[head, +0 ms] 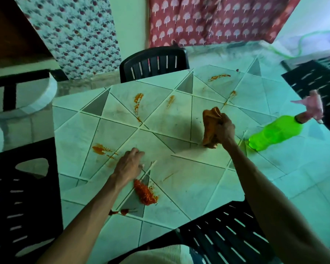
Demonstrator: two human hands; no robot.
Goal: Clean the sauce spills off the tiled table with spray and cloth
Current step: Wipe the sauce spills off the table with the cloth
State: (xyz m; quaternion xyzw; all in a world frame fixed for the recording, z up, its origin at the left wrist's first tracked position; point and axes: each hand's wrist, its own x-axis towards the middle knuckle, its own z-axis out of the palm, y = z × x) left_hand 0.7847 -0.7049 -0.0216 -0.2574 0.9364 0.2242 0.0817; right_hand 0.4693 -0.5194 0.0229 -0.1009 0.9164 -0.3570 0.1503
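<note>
The right hand [224, 128] is clamped on a bunched brown cloth [210, 128] right of centre; the cloth's long axis runs near to far and its near end touches the tabletop [189, 180]. The left hand [129, 164] rests on the tiles, fingers loosely bent, holding nothing, just beyond the thickest sauce spill [145, 193]. The green spray bottle [274, 132] lies on its side near the right edge, pink head pointing far right. Black chairs [154, 63] crowd every side.

The right hand [224, 129] grips a bunched brown cloth [211, 127] above the sauce-smeared desk [189, 187], the left hand [129, 165] rests on the tiles, and a green spray bottle [274, 132] stands near.
</note>
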